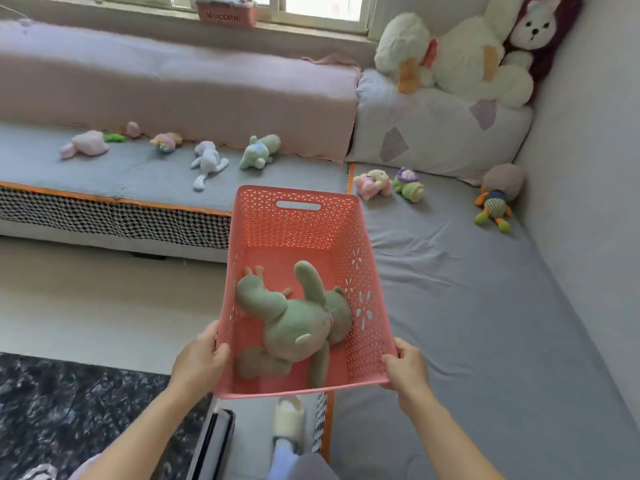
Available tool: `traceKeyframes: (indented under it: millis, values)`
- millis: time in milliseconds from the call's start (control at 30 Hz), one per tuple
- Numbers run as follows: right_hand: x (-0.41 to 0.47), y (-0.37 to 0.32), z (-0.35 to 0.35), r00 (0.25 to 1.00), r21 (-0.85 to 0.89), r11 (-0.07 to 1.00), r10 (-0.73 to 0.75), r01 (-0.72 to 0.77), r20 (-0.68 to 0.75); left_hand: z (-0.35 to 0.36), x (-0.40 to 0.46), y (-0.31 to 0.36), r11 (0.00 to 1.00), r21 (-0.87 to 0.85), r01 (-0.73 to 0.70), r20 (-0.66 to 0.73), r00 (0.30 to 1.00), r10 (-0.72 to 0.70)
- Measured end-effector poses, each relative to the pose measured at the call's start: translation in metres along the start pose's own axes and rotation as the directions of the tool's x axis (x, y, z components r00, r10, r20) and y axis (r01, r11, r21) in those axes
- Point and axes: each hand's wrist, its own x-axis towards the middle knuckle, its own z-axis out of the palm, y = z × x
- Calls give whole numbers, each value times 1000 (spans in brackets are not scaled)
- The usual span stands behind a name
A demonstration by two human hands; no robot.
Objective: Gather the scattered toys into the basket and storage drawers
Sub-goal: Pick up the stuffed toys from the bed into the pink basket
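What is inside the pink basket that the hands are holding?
Inside the basket lies one green plush toy, on the bottom. Both hands, left and right, grip the near rim. The floor under the toy is covered.

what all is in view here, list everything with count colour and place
pink perforated plastic basket: 1, pink, held over the sofa's edge
green plush toy: 1, green, lying inside the basket
small plush toys: 9, pastel and mixed, scattered on the grey sofa seat
large white plush duck: 1, white with orange bill, on the corner cushion
white-faced purple plush: 1, behind the duck
pink box: 1, on the windowsill
dark patterned rug: 1, floor, lower left
left hand: grips the basket's near left corner
right hand: grips the near right corner
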Motion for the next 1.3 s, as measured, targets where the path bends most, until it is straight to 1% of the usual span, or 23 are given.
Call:
traceKeyframes:
  millis: [100, 167, 233, 300, 367, 433, 567, 733, 767, 867, 967, 1067, 1200, 1300]
  values:
    - [62, -15, 23, 1000, 11, 1000, 16, -16, -1, 8, 61, 8, 1000, 2, 29, 10, 1000, -29]
    - [105, -34, 40, 999, 16, 999, 36, -36, 15, 8, 112, 16, 997, -19, 73, 31, 997, -72]
    - [140, -54, 53, 998, 5, 997, 71, -71, 3, 1, 156, 30, 995, -26, 96, 43, 995, -95]
    - [163, -77, 61, 996, 13, 996, 84, -85, 23, -5, 191, 44, 993, -60, 104, 32, 994, -102]
    - [196, -105, 64, 995, 14, 995, 95, -95, 24, -10, 235, 58, 992, -33, 118, 41, 992, -117]
    - [216, -131, 64, 997, 10, 997, 80, -80, 9, -14, 263, 72, 994, 7, 110, 43, 993, -110]
    - [268, -177, 66, 998, 16, 998, 62, -62, -13, -17, 333, 98, 996, 3, 87, 57, 995, -87]
    - [353, -230, 82, 995, 11, 998, 69, -68, -69, -8, 456, 123, 999, 46, 14, 108, 994, -19]
    - [382, -242, 91, 993, 12, 998, 68, -67, -93, -2, 495, 126, 1000, 24, 7, 117, 993, -10]
    - [433, -271, 105, 985, 33, 993, 113, -110, -132, 11, 571, 134, 1000, -17, 26, 159, 987, -23]
    - [489, -306, 118, 973, 35, 986, 166, -162, -161, 21, 643, 151, 999, 4, 39, 162, 986, -39]
    - [534, -333, 127, 971, 3, 987, 160, -162, -180, 26, 698, 170, 995, 0, 97, 181, 979, -96]
    - [578, -353, 138, 954, 8, 977, 208, -211, -218, 42, 756, 179, 991, -5, 134, 223, 966, -129]
    - [606, -357, 140, 949, 18, 973, 229, -231, -217, 57, 780, 185, 988, -31, 152, 203, 969, -143]
